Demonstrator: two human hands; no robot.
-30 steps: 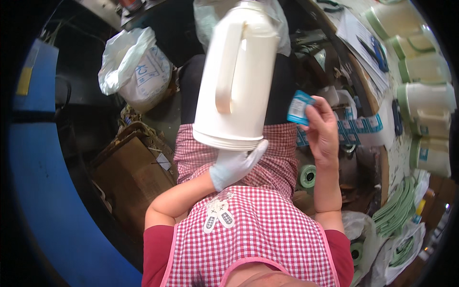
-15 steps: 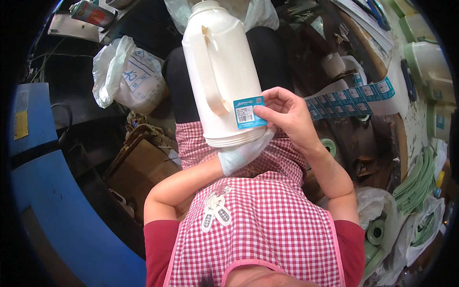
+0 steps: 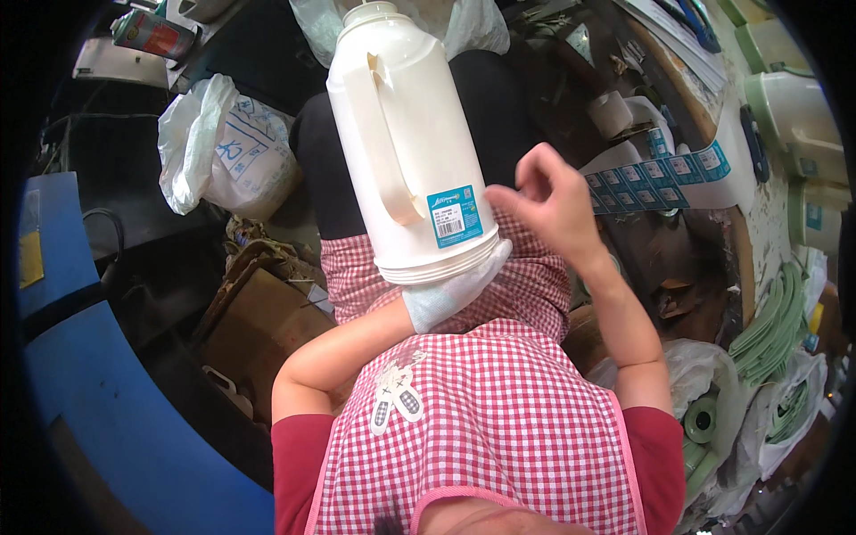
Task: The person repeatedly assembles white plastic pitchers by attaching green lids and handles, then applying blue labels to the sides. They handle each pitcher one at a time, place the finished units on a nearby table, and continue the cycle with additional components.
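Observation:
A cream-white thermos flask shell with a long side handle rests across my lap, its narrow neck pointing away from me. My left hand, in a pale glove, cups the ridged near end from below; its fingers are mostly hidden behind the shell. A blue-and-white label lies flat on the shell beside the lower end of the handle. Just right of the label, my bare right hand hovers apart from the shell, fingers loosely bent, thumb held away from them, with nothing visible between them.
At right, a strip of blue labels on backing paper curves over the worktop's edge. Pale flask bodies and bundled green strips stand beyond it. To the left are a white sack, a cardboard box and a blue panel.
My right hand has let go of the label and moved right, off the shell. The label now lies flat on the surface. My left hand still supports the near end.

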